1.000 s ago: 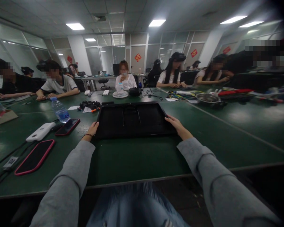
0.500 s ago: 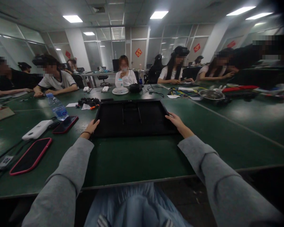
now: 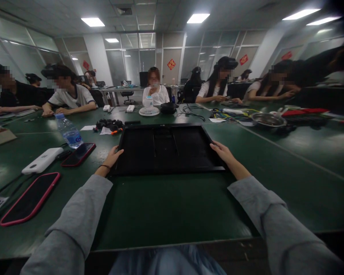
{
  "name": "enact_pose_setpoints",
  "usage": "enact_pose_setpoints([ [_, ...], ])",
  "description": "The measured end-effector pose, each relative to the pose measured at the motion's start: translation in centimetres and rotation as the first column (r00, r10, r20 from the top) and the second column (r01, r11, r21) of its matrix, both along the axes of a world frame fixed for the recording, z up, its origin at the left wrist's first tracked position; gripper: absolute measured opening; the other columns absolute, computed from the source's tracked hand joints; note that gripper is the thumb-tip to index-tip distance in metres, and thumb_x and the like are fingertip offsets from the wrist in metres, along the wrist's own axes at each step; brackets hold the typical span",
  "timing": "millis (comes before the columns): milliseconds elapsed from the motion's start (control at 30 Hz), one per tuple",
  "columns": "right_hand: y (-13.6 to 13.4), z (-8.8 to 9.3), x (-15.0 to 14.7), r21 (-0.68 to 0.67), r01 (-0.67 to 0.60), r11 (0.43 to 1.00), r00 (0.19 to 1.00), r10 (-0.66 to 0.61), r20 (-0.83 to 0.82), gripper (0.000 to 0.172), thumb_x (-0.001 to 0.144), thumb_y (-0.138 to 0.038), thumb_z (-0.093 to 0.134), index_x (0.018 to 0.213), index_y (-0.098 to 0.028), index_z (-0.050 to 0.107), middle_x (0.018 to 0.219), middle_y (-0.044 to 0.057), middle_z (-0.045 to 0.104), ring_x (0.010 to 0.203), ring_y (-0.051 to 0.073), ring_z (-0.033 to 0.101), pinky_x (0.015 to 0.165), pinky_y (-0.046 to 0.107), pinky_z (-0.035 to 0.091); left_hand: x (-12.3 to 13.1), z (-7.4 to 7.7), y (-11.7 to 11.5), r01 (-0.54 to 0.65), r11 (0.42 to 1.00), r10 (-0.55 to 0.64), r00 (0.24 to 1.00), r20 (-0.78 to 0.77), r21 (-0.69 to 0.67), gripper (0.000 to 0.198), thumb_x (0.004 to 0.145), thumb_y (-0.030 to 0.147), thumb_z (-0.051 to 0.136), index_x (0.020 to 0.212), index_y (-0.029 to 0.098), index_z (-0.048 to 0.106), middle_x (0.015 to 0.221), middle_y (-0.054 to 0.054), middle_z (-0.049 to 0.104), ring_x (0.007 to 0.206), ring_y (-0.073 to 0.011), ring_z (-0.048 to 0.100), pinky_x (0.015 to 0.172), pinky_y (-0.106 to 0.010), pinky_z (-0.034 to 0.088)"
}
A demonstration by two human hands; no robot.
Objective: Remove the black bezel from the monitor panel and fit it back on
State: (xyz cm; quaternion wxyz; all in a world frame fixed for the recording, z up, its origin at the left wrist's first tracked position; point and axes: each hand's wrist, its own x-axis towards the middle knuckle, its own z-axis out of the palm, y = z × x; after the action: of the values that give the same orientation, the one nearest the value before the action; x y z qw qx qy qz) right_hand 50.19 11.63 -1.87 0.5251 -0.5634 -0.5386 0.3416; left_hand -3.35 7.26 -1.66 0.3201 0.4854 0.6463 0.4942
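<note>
A black rectangular panel with a raised rim (image 3: 137, 149) lies in front of me, on or just above the green table; I cannot tell if it touches. Two thin bars run along its middle, and its exact kind is unclear. My left hand (image 3: 111, 158) grips the left rim, thumb on top and fingers hidden underneath. On the opposite side, my right hand (image 3: 223, 152) holds the right rim in the same way. Both grey sleeves reach forward over the near table edge.
Left of the panel are a water bottle (image 3: 69, 131), a dark phone (image 3: 78, 154), a white power bank (image 3: 42, 160) and a red-rimmed phone (image 3: 31, 198). Beyond it stand a white fan (image 3: 149, 110) and a black pouch (image 3: 168, 108). A metal bowl (image 3: 268, 120) lies right. Several people sit around.
The whole view has shifted, with the room moving slightly right and the near table edge lower. Both hands keep their hold on the panel, which appears a little lower and further right.
</note>
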Motion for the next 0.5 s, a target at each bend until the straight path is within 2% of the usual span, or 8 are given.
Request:
enact_pose_setpoints([
  [100, 0.3, -0.4, 0.5, -0.01, -0.029, 1.0, 1.0, 0.029, -0.007, 0.045, 0.079, -0.048, 0.072, 0.119, -0.027, 0.07, 0.104, 0.005, 0.076, 0.108, 0.029, 0.069, 0.099, 0.049, 0.054, 0.0, 0.0, 0.1, -0.006, 0.996, 0.008, 1.0, 0.025, -0.086, 0.05, 0.08, 0.037, 0.071, 0.124, 0.016, 0.061, 0.106, -0.01, 0.073, 0.099, -0.0258, 0.07, 0.089, -0.039, 0.056],
  [333, 0.6, -1.2, 0.9, 0.066, -0.059, 0.996, 0.996, 0.054, 0.071, 0.041, 0.083, -0.046, 0.068, 0.119, -0.027, 0.07, 0.116, 0.004, 0.073, 0.123, 0.029, 0.061, 0.105, 0.047, 0.049, -0.8, -1.1, 1.0, -0.009, 0.999, 0.006, 0.998, -0.056, -0.047, 0.052, 0.076, 0.046, 0.069, 0.117, 0.014, 0.064, 0.118, -0.013, 0.07, 0.114, -0.0291, 0.064, 0.101, -0.041, 0.049],
  [400, 0.6, -1.2, 0.9, 0.046, -0.04, 0.998, 0.998, 0.038, 0.047, 0.041, 0.083, -0.042, 0.067, 0.121, -0.027, 0.069, 0.117, 0.004, 0.073, 0.121, 0.028, 0.062, 0.105, 0.047, 0.05, -1.0, -1.4, 1.2, 0.0, 0.999, -0.003, 0.998, -0.062, -0.046, 0.054, 0.076, 0.049, 0.068, 0.117, 0.015, 0.064, 0.12, -0.012, 0.069, 0.114, -0.0285, 0.064, 0.1, -0.04, 0.049],
  [500, 0.5, -1.1, 0.9, -0.046, -0.046, 0.998, 0.999, 0.045, -0.025, 0.05, 0.08, -0.039, 0.072, 0.129, -0.027, 0.065, 0.116, 0.003, 0.074, 0.113, 0.028, 0.067, 0.101, 0.047, 0.053, -1.3, -1.7, 1.3, 0.011, 0.998, -0.015, 0.998, -0.066, -0.057, 0.056, 0.077, 0.053, 0.067, 0.119, 0.016, 0.064, 0.117, -0.011, 0.07, 0.111, -0.0271, 0.064, 0.098, -0.039, 0.05],
])
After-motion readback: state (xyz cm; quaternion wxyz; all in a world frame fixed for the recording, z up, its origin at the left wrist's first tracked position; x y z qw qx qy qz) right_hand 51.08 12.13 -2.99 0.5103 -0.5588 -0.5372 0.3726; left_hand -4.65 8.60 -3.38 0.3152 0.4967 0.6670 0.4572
